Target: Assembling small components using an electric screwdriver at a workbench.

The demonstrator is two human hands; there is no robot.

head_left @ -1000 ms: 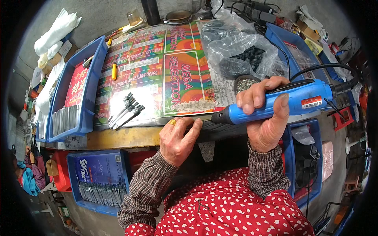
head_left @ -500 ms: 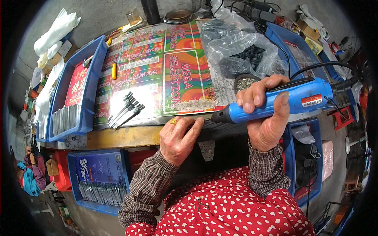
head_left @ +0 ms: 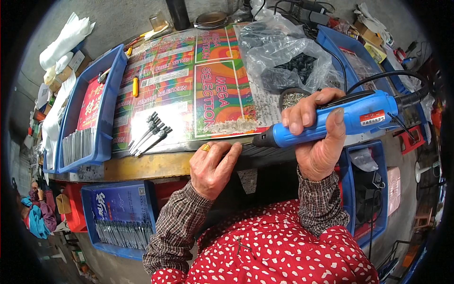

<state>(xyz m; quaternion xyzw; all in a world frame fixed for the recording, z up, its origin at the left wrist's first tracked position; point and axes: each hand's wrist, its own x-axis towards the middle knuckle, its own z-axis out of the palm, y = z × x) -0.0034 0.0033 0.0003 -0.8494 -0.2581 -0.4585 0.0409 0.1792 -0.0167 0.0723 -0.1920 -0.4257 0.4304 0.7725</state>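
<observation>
My right hand (head_left: 318,154) is wrapped round a blue electric screwdriver (head_left: 371,111), held nearly level above the table's front edge. Its black nose points left, close to the fingertips of my left hand (head_left: 209,170). The left fingers are closed in a pinch at the table edge; whatever lies between them is hidden. Left of that hand, several thin silver rods with black ends (head_left: 152,135) lie together on the table. Behind the screwdriver stand a dish of small metal screws (head_left: 294,98) and a clear plastic bag (head_left: 265,47) of black parts.
A blue bin (head_left: 105,137) with silver strips stands on the table's left. A yellow-handled tool (head_left: 135,87) lies on the printed sheet (head_left: 182,109). Below are a blue bin of rods (head_left: 152,208) and another bin (head_left: 347,203). A black cable (head_left: 385,77) trails from the screwdriver.
The view has shifted very slightly. Both hands and the screwdriver keep nearly the same pose, and the rods on the table have not moved.
</observation>
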